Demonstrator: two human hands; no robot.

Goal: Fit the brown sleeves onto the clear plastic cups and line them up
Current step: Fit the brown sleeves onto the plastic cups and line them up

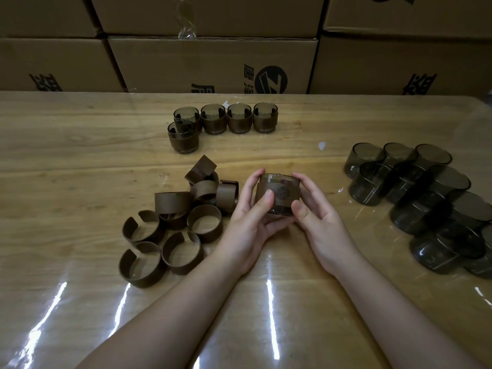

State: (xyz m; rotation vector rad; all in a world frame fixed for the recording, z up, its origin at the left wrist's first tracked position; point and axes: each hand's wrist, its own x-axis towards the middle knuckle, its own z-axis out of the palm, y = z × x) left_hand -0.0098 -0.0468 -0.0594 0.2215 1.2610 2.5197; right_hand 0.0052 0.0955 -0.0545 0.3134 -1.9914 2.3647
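Hands both hold one smoky cup (278, 194) above the table's (80, 161) middle: my left hand (249, 217) and right hand (316, 222) curl round its brown sleeve (277, 195). I'd press evenly until it sits level.

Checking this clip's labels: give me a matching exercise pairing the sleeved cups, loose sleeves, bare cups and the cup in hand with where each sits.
Things:
1. finished sleeved cups
2. loose brown sleeves
3. bare cups
4. cup being sleeved

Places:
A. heaped at the right side of the table
B. held between the left hand and the right hand
C. lined up at the far side, before the cardboard boxes
D. piled left of the hands

Pairs: 1-C, 2-D, 3-A, 4-B
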